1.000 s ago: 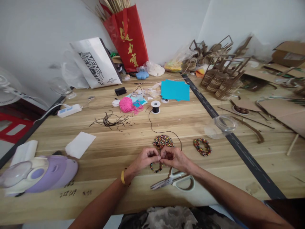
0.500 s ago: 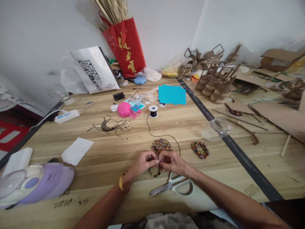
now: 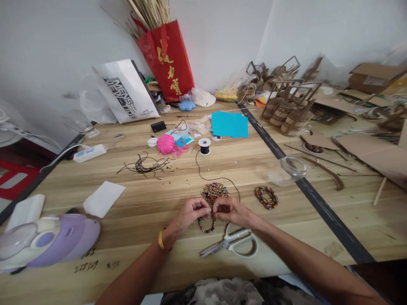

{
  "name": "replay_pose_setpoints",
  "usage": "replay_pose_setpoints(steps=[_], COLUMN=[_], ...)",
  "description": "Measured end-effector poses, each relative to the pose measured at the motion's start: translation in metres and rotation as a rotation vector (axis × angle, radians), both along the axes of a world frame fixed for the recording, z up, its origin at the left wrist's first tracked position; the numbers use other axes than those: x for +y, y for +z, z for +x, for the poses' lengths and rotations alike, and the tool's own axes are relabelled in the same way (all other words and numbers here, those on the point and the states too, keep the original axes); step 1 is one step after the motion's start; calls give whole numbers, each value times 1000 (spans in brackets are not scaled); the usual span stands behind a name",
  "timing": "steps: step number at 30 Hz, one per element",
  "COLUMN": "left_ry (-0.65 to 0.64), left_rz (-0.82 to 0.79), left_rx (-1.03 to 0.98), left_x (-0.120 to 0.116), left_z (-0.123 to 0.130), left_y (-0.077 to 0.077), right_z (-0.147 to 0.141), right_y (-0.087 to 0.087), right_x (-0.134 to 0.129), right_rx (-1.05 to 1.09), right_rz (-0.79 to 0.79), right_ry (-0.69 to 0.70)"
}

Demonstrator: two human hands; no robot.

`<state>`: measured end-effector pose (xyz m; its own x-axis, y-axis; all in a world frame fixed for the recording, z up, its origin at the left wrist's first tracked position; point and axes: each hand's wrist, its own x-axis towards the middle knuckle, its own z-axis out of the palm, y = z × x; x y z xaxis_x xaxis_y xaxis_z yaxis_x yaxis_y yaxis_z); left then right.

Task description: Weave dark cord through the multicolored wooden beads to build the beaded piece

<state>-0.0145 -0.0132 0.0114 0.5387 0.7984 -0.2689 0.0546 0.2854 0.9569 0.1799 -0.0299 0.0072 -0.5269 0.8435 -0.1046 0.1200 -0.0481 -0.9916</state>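
Note:
A string of multicoloured beads [image 3: 207,230] hangs in a loop below my fingertips. My left hand [image 3: 194,213] pinches at the loop's upper left, thumb and forefinger together. Close by on the right, my right hand [image 3: 231,210] pinches the upper end of the same beaded string. The cord between the fingertips is too thin to make out clearly. Just beyond my hands lies a pile of loose beads [image 3: 215,191]. Black cord [image 3: 219,178] runs from a white spool [image 3: 204,147] toward my right hand. Scissors [image 3: 230,242] with pale handles lie below my hands, blades slightly apart.
Finished-looking bead loops [image 3: 266,197] lie to the right. Black cord scraps [image 3: 144,164], pink yarn [image 3: 166,144] and blue sheets [image 3: 229,124] are farther back. A purple device [image 3: 70,239] and white paper [image 3: 104,199] sit at left. Small woven baskets [image 3: 288,114] stand at back right.
My fingertips have moved slightly apart, and more of the beaded loop shows below them. The camera view has shifted a little; the other things lie as before.

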Motion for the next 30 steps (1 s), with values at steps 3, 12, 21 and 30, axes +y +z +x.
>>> replay_pose_setpoints(steps=[3, 12, 21, 30], left_ry=[17, 88, 116, 93], left_rz=[-9, 3, 61, 82], left_rx=[-4, 5, 13, 31], left_x=[0, 0, -1, -2], left_z=[0, 2, 3, 4], left_y=[-1, 1, 0, -2], right_z=[0, -2, -8, -7], right_y=[-2, 4, -5, 0], right_x=[1, 0, -5, -6], right_rx=[7, -13, -91, -256], right_rz=[25, 68, 118, 364], right_ry=[-42, -101, -148, -132])
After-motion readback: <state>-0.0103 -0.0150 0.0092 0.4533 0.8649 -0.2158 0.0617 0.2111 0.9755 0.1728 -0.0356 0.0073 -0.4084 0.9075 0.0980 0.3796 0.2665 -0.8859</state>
